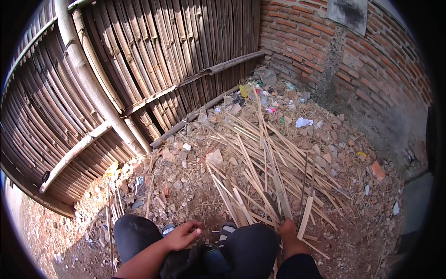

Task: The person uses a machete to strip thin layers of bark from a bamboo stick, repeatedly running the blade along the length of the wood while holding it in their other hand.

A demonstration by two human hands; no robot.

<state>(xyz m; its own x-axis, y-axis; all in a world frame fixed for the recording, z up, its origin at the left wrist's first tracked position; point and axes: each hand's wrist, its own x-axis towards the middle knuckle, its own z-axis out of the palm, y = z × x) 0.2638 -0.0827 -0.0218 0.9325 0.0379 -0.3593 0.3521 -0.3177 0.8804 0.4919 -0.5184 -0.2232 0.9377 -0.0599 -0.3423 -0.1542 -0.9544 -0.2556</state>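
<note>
My right hand (288,229) is closed at the near end of the strip pile, beside my right knee. From its grip a dark, blade-like knife (273,207) points up and away, close against a long pale-brown bamboo strip (281,195). Whether the fingers also hold that strip, I cannot tell. My left hand (184,235) hovers between my knees, fingers loosely bent and thumb apart, with nothing visible in it. Many split bamboo strips (253,160) lie crisscrossed on the ground ahead of my right knee.
Rubble and dry litter cover the ground (186,186). A bamboo fence (153,46) with a leaning pole (88,79) rises at the left, and a brick wall (316,51) at the right. Scattered trash, including a white scrap (304,122), lies toward their corner. More thin sticks (111,209) lie by my left knee.
</note>
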